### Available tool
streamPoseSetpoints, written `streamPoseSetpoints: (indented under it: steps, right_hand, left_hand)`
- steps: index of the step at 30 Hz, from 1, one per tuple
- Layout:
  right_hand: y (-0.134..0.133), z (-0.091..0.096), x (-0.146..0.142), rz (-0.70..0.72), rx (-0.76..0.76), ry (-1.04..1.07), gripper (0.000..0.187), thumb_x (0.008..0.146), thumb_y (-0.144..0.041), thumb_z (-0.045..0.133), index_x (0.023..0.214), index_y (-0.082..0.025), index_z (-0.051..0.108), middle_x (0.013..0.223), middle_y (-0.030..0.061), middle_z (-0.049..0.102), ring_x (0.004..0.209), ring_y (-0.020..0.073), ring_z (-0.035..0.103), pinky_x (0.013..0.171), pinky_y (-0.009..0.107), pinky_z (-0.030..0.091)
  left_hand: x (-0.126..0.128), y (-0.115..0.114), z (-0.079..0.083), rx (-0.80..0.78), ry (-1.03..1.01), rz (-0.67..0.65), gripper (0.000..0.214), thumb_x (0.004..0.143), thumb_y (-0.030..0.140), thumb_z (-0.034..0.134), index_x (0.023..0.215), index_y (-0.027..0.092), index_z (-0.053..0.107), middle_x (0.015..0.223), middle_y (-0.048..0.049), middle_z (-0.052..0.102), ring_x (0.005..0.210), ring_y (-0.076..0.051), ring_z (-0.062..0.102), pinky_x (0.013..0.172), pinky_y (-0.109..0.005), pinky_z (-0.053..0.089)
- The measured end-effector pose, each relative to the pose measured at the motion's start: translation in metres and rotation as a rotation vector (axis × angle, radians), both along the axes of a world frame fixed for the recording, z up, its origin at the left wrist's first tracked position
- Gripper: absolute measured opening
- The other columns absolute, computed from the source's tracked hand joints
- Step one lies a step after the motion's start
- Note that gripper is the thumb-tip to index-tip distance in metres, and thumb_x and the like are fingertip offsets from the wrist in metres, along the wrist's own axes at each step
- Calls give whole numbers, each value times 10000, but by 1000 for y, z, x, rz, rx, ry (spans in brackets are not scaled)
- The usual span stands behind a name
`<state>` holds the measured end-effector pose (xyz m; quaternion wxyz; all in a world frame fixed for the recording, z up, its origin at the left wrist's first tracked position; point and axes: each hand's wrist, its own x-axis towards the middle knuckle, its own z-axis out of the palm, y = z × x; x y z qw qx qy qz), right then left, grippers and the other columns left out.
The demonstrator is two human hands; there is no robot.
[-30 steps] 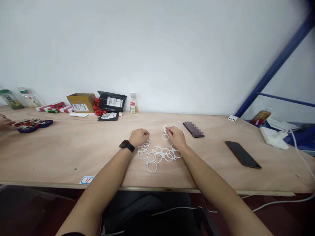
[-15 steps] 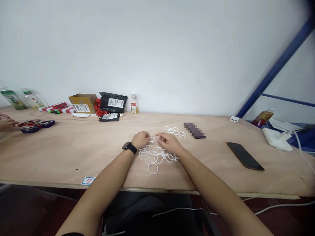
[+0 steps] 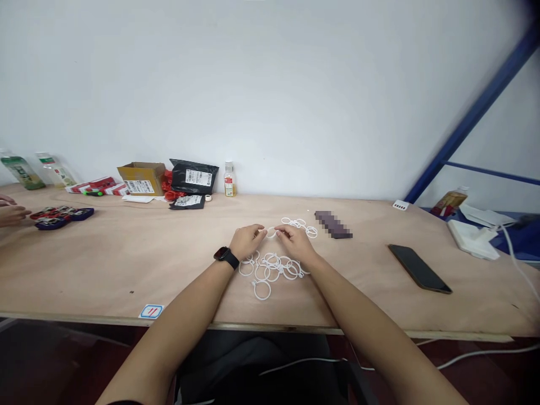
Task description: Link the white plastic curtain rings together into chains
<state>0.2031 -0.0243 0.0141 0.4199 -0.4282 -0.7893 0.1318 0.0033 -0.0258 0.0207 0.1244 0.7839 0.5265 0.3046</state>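
Sitting at the tabletop (image 3: pixel 126 264) with a big heap of white rings (image 3: pixel 272 271) lying loose close in and only a small bunch (image 3: pixel 300 225) lying apart just beyond, so probably looking barely started. Pinching a single ring (image 3: pixel 270 232) between left hand (image 3: pixel 247 241) and right hand (image 3: pixel 296 242), fingers (image 3: pixel 282 232) clamping on it from both sides, just past the heap.

Ring (image 3: pixel 271 232) at fingertips (image 3: pixel 263 230) barely visible, maybe pinched; co-worker's hand (image 3: pixel 10 214) cropped
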Motion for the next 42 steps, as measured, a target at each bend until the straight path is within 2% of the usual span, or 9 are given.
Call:
streamPoseSetpoints:
  steps: [6, 10, 15, 19, 27, 33, 35, 38, 42]
  right_hand:
    - [7, -2, 9, -80, -81, 101, 221, 872, -253, 521, 1006, -193, 685, 826, 43, 723, 737, 169, 669, 692, 294, 512]
    - [6, 1, 10, -81, -75, 122, 211, 865, -226, 513, 985, -201, 684, 859, 41, 725, 748, 164, 674, 681, 285, 516]
    - [4, 4, 10, -128, -30, 140, 202, 846, -223, 520, 948, -201, 693, 868, 39, 723, 753, 167, 662, 702, 291, 513]
    - [8, -1, 13, -137, -48, 220, 247, 869, -301, 512, 1014, -202, 686, 856, 42, 723, 718, 169, 658, 666, 290, 515]
    - [28, -15, 29, -237, -20, 138, 270, 842, -350, 541, 1003, -201, 700, 801, 35, 711, 678, 166, 625, 654, 285, 478]
    - [39, -17, 48, -484, -42, 4, 377, 797, -423, 619, 1104, -213, 678, 651, 12, 638, 603, 171, 578, 573, 271, 406]
    - [35, -14, 44, -415, -53, 45, 375, 835, -452, 565, 1080, -194, 684, 636, 4, 621, 590, 165, 571, 562, 268, 406]
    - [21, -10, 24, -199, -65, 20, 315, 845, -415, 560, 1024, -199, 703, 647, -6, 625, 606, 148, 575, 578, 254, 420]
    - [3, -7, -2, 73, -92, -168, 298, 808, -302, 627, 1090, -229, 691, 890, 24, 702, 736, 149, 616, 686, 264, 458]
  left_hand:
    - [-16, 12, 2, -32, 81, 82, 298, 884, 391, 468, 966, 225, 702, 944, -41, 734, 867, -204, 652, 759, -287, 457]
    - [-31, 17, 3, -144, 208, 34, 232, 805, 309, 514, 886, 230, 717, 944, -39, 733, 864, -208, 651, 733, -272, 459]
    - [-48, 19, 7, -387, 241, -21, 217, 694, 297, 578, 845, 209, 707, 875, -33, 733, 791, -185, 653, 635, -229, 447]
    - [-54, 20, 5, -441, 237, -58, 174, 658, 283, 590, 771, 194, 688, 812, -32, 726, 750, -177, 645, 602, -225, 440]
    - [-35, 15, -4, -320, 218, -176, 152, 678, 167, 522, 717, 182, 669, 700, -13, 692, 641, -135, 601, 580, -221, 420]
    - [-21, 10, -5, -126, 200, -140, 152, 745, 178, 507, 766, 187, 657, 808, -29, 694, 719, -154, 604, 658, -245, 444]
    - [-19, 9, -5, -92, 194, -138, 156, 761, 177, 496, 783, 185, 650, 845, -36, 693, 758, -161, 607, 678, -249, 447]
    - [-15, 6, -3, -70, 169, -142, 159, 791, 191, 488, 823, 188, 644, 876, -39, 696, 781, -167, 612, 689, -257, 448]
    - [-10, 3, 0, -49, 129, -154, 158, 811, 204, 493, 861, 190, 642, 872, -36, 697, 766, -165, 616, 687, -257, 451]
